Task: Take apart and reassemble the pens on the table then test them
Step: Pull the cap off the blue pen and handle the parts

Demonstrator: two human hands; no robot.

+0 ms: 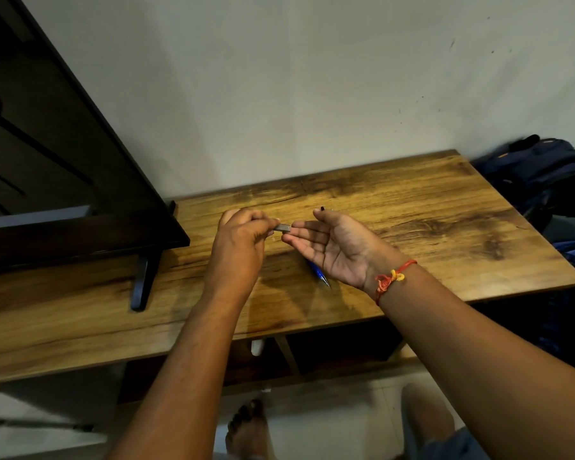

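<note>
My left hand (243,234) pinches a short grey pen part (282,227) between thumb and fingertips, a little above the wooden table (429,207). My right hand (332,247) is turned palm up with its fingers nearly straight, and their tips meet the free end of the grey part. A small black tip (322,208) shows just behind the right thumb; I cannot tell if it is held or lies on the table. A blue pen (322,276) with a metal point lies on the table, partly hidden under my right hand.
A dark flat screen (63,161) on a black foot (143,283) stands on the table's left part. Dark blue bags (541,174) lie past the table's right edge. A wall rises behind the table. My bare feet show on the floor below.
</note>
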